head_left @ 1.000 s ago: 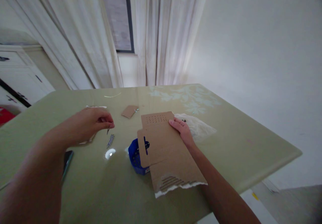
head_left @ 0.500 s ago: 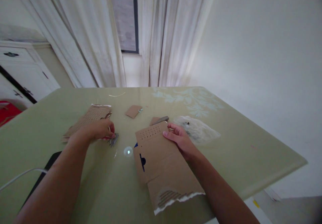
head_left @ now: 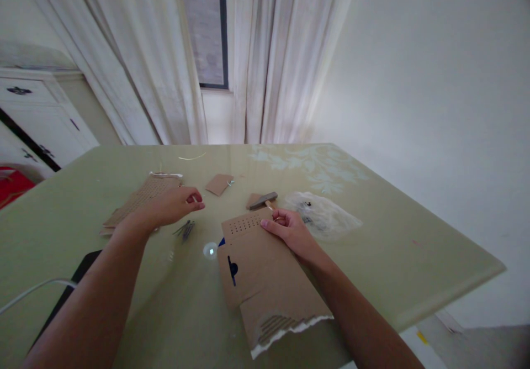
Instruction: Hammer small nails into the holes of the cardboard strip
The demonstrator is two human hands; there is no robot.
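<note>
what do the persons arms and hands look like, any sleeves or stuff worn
Both arms are bare from the bottom edge of the picture to the fingers: no sleeves, cuffs or gloves show. The left hand and the right hand show no ring, and neither wrist carries a watch or band that can be made out. No markings or tattoos show; nails are too small to judge.
</note>
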